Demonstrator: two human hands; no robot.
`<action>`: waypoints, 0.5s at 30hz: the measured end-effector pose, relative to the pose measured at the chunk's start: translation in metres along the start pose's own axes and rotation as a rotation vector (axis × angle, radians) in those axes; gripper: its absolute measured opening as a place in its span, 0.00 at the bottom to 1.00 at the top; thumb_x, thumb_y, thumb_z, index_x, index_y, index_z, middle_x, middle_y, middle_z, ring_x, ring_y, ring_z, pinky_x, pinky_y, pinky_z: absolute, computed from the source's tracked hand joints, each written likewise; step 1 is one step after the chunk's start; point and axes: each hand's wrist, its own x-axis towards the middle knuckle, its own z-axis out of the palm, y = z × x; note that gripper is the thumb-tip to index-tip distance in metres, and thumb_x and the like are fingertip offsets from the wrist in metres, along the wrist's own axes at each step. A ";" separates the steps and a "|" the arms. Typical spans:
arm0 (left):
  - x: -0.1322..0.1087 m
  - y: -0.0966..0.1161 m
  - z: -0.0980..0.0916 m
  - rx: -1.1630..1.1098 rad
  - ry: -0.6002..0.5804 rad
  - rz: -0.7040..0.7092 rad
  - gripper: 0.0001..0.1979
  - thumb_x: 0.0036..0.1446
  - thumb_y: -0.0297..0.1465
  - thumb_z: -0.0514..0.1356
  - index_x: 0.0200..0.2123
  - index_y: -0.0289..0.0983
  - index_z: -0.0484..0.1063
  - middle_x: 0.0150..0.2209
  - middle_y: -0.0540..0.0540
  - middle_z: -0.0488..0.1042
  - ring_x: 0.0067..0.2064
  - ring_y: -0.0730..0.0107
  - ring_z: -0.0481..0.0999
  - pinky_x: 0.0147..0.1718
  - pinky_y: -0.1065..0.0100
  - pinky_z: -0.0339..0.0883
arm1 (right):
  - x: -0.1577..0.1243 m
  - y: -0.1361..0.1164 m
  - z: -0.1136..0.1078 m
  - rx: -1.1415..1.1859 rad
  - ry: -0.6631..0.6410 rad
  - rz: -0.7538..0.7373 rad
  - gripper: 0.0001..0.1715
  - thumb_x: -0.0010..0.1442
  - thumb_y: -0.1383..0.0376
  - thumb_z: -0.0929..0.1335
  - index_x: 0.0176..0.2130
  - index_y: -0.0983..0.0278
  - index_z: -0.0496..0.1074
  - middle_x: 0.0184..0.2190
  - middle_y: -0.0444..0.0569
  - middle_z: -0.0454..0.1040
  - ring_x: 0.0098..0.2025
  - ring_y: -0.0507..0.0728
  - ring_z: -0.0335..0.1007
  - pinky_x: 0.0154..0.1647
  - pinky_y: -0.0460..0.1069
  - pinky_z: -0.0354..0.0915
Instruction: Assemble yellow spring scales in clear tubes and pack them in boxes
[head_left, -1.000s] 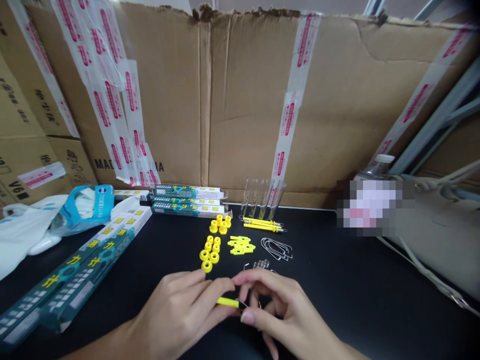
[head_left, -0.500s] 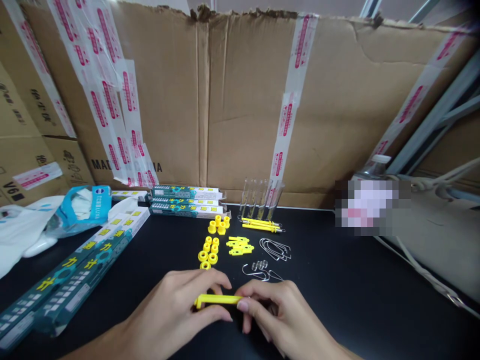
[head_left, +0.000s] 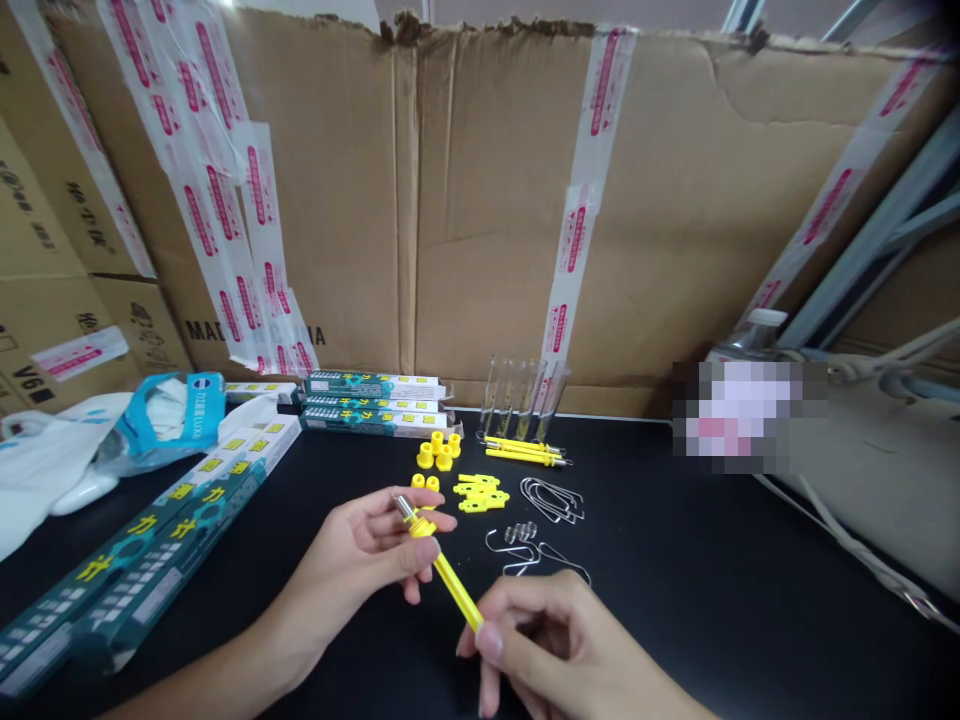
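Observation:
Both my hands hold one thin yellow rod [head_left: 448, 582] with a metal tip over the black table [head_left: 675, 560]. My left hand [head_left: 367, 550] pinches its upper end near the metal tip, fingers closed round it. My right hand [head_left: 547, 645] grips the lower end, fingers curled. Behind the hands lie yellow caps [head_left: 439, 455], flat yellow pieces [head_left: 480, 492], more yellow rods [head_left: 521, 450], wire hooks with springs [head_left: 517, 540] and bent wire clips [head_left: 553, 497].
Clear tubes [head_left: 525, 395] stand against the cardboard wall [head_left: 480, 200]. Teal printed boxes [head_left: 375, 402] lie at the back, and more teal boxes [head_left: 142, 560] run along the left. A blue-and-white bag [head_left: 161, 415] sits far left. Cables [head_left: 847, 545] run down the right.
The rod has swung from lying level between the hands to slanting, its metal-tipped end raised. My left hand moved up and away from me; my right hand dropped toward me.

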 end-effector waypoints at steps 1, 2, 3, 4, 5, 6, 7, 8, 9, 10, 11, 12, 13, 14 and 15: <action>0.000 0.000 0.000 0.009 -0.010 0.001 0.25 0.45 0.37 0.77 0.44 0.31 0.77 0.41 0.39 0.82 0.28 0.75 0.73 0.21 0.77 0.66 | 0.000 0.001 0.000 -0.030 -0.012 -0.032 0.32 0.60 0.41 0.67 0.36 0.68 0.77 0.24 0.50 0.78 0.16 0.45 0.56 0.14 0.41 0.54; 0.000 0.000 0.000 0.018 -0.015 0.005 0.24 0.45 0.38 0.77 0.43 0.31 0.78 0.40 0.39 0.82 0.28 0.75 0.73 0.21 0.77 0.64 | 0.000 0.002 0.000 -0.064 -0.011 -0.078 0.31 0.61 0.42 0.67 0.36 0.68 0.77 0.25 0.51 0.79 0.17 0.47 0.58 0.15 0.42 0.56; 0.000 -0.001 0.000 0.025 -0.012 0.011 0.24 0.45 0.39 0.76 0.42 0.32 0.78 0.40 0.39 0.82 0.29 0.74 0.72 0.22 0.76 0.63 | -0.001 0.003 0.000 -0.107 0.008 -0.139 0.29 0.62 0.44 0.67 0.35 0.68 0.78 0.26 0.51 0.79 0.20 0.48 0.62 0.19 0.43 0.59; 0.000 0.000 0.000 0.033 -0.007 0.019 0.23 0.45 0.39 0.76 0.41 0.32 0.79 0.39 0.39 0.82 0.31 0.73 0.72 0.23 0.76 0.63 | -0.001 0.003 -0.001 -0.164 0.042 -0.215 0.27 0.63 0.46 0.67 0.35 0.67 0.78 0.28 0.52 0.79 0.23 0.50 0.66 0.24 0.45 0.64; 0.000 0.000 0.000 0.039 0.001 0.027 0.22 0.46 0.40 0.76 0.40 0.32 0.79 0.39 0.39 0.82 0.31 0.72 0.72 0.24 0.75 0.63 | -0.001 0.003 -0.002 -0.226 0.086 -0.298 0.24 0.64 0.48 0.67 0.36 0.66 0.79 0.30 0.52 0.79 0.28 0.53 0.70 0.30 0.47 0.67; 0.000 0.000 0.001 0.043 0.012 0.032 0.22 0.47 0.41 0.75 0.40 0.33 0.79 0.39 0.40 0.82 0.31 0.72 0.71 0.25 0.75 0.62 | -0.002 0.002 -0.003 -0.290 0.127 -0.376 0.22 0.65 0.50 0.68 0.36 0.65 0.79 0.32 0.52 0.78 0.34 0.55 0.72 0.37 0.49 0.69; -0.001 0.001 0.001 0.039 0.024 0.031 0.22 0.47 0.42 0.75 0.39 0.33 0.79 0.38 0.41 0.82 0.31 0.73 0.70 0.25 0.74 0.62 | -0.002 0.002 -0.004 -0.348 0.156 -0.446 0.19 0.65 0.52 0.68 0.38 0.64 0.80 0.34 0.52 0.78 0.39 0.57 0.73 0.42 0.51 0.69; -0.002 0.002 0.002 0.027 0.034 0.025 0.22 0.47 0.43 0.75 0.39 0.33 0.79 0.37 0.42 0.82 0.29 0.74 0.69 0.26 0.74 0.62 | -0.003 0.001 -0.005 -0.396 0.172 -0.502 0.17 0.66 0.53 0.68 0.40 0.63 0.79 0.36 0.52 0.78 0.42 0.58 0.72 0.46 0.52 0.68; -0.002 0.002 0.003 0.011 0.045 0.017 0.23 0.46 0.43 0.75 0.38 0.33 0.79 0.35 0.44 0.81 0.28 0.75 0.67 0.26 0.73 0.62 | -0.004 0.000 -0.006 -0.432 0.181 -0.550 0.16 0.66 0.54 0.68 0.42 0.63 0.78 0.37 0.52 0.77 0.44 0.59 0.71 0.47 0.52 0.68; -0.003 0.003 0.004 -0.009 0.051 0.007 0.23 0.45 0.44 0.75 0.38 0.33 0.79 0.34 0.45 0.81 0.27 0.76 0.66 0.27 0.73 0.62 | -0.005 0.000 -0.007 -0.463 0.193 -0.595 0.15 0.67 0.54 0.68 0.43 0.62 0.77 0.37 0.51 0.77 0.45 0.59 0.70 0.48 0.52 0.68; -0.004 0.004 0.004 -0.027 0.055 -0.001 0.23 0.44 0.44 0.76 0.37 0.33 0.79 0.33 0.46 0.80 0.28 0.76 0.66 0.28 0.73 0.62 | -0.005 0.000 -0.007 -0.490 0.205 -0.634 0.15 0.67 0.55 0.68 0.45 0.62 0.75 0.38 0.51 0.78 0.45 0.59 0.70 0.48 0.52 0.68; -0.004 0.004 0.005 -0.042 0.051 -0.007 0.23 0.44 0.44 0.76 0.36 0.33 0.79 0.32 0.47 0.79 0.29 0.75 0.67 0.30 0.72 0.62 | -0.006 0.001 -0.007 -0.514 0.227 -0.671 0.14 0.67 0.55 0.68 0.46 0.62 0.74 0.38 0.51 0.77 0.45 0.59 0.70 0.47 0.52 0.69; -0.005 0.004 0.005 -0.054 0.041 -0.011 0.23 0.44 0.45 0.76 0.36 0.33 0.79 0.32 0.47 0.79 0.31 0.73 0.68 0.32 0.72 0.63 | -0.006 0.001 -0.007 -0.532 0.258 -0.699 0.14 0.68 0.55 0.67 0.47 0.61 0.73 0.39 0.50 0.77 0.44 0.58 0.70 0.46 0.51 0.69; -0.005 0.004 0.005 -0.067 0.027 -0.016 0.23 0.45 0.45 0.75 0.36 0.33 0.79 0.31 0.47 0.79 0.33 0.72 0.69 0.34 0.72 0.63 | -0.007 0.002 -0.007 -0.544 0.292 -0.717 0.14 0.68 0.55 0.67 0.48 0.61 0.72 0.40 0.50 0.77 0.43 0.58 0.70 0.44 0.51 0.70; -0.006 0.004 0.006 -0.083 0.009 -0.022 0.22 0.46 0.45 0.75 0.36 0.33 0.79 0.31 0.47 0.78 0.35 0.71 0.70 0.36 0.72 0.64 | -0.007 0.002 -0.006 -0.550 0.327 -0.726 0.14 0.69 0.55 0.66 0.47 0.61 0.71 0.39 0.49 0.77 0.41 0.57 0.71 0.42 0.50 0.70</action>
